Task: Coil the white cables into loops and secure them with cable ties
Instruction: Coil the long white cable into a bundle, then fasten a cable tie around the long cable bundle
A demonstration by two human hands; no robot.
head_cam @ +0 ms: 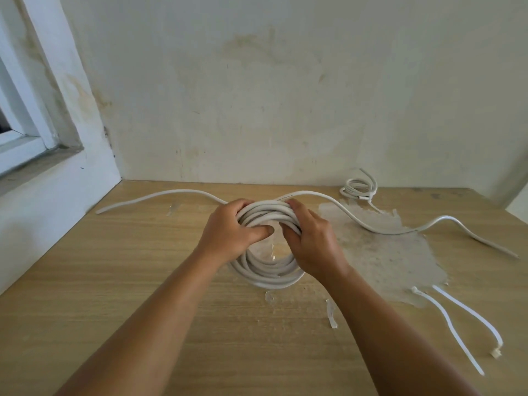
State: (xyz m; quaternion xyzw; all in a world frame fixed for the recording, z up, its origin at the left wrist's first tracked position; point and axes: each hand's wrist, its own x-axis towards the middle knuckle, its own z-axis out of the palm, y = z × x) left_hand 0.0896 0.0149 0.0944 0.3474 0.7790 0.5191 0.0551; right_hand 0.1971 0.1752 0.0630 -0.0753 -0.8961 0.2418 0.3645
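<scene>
1. Nearest on the right side of the table (pixel 114 281), two loose white cable ties (pixel 457 324) lie side by side on the wood, just beside a patch where the surface has peeled away.
2. At the middle, a thick white cable coil (pixel 265 272) stands tilted, its near arc on the table.
3. Gripping the coil's far arc, the left hand (pixel 231 230) curls its fingers over the strands with the thumb pressed inside the loop.
4. Opposite it, the right hand (pixel 311 241) wraps the same arc from the right side.
5. From the top of the coil, two loose ends run out left and right across the table.
6. Farther right, near the wall (pixel 285 95), a small coiled cable (pixel 358 188) lies apart.
</scene>
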